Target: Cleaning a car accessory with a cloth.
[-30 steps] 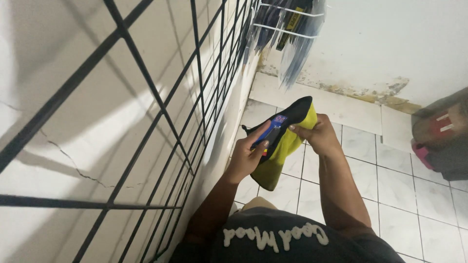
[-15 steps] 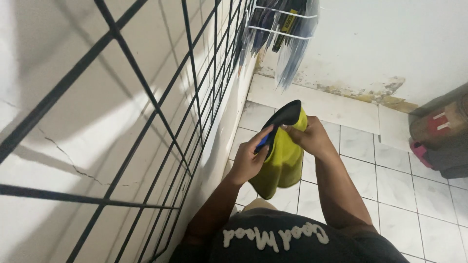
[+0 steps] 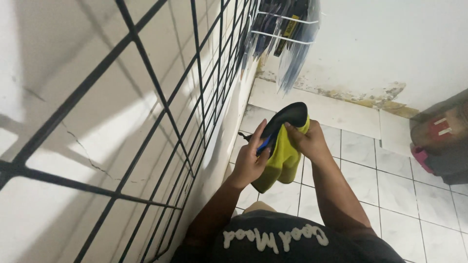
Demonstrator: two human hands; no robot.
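My left hand [image 3: 249,160] grips a black shoe insole [image 3: 287,117] with a blue patch by its lower edge, held upright in front of me. A yellow-green cloth [image 3: 282,158] hangs against the insole, and my right hand [image 3: 307,141] presses it onto the insole's face. Both hands are close together above a white tiled floor [image 3: 370,170]. The insole's far side is hidden.
A black wire grid panel [image 3: 195,97] leans along the white wall on my left. A white wire rack [image 3: 285,29] with dark packaged items hangs on it at the top. A dark bag with red and pink parts [image 3: 441,141] sits on the floor at right.
The insole has turned from tilted flat, showing its blue patch, to standing nearly edge-on. The right hand with the cloth has slid up along it.
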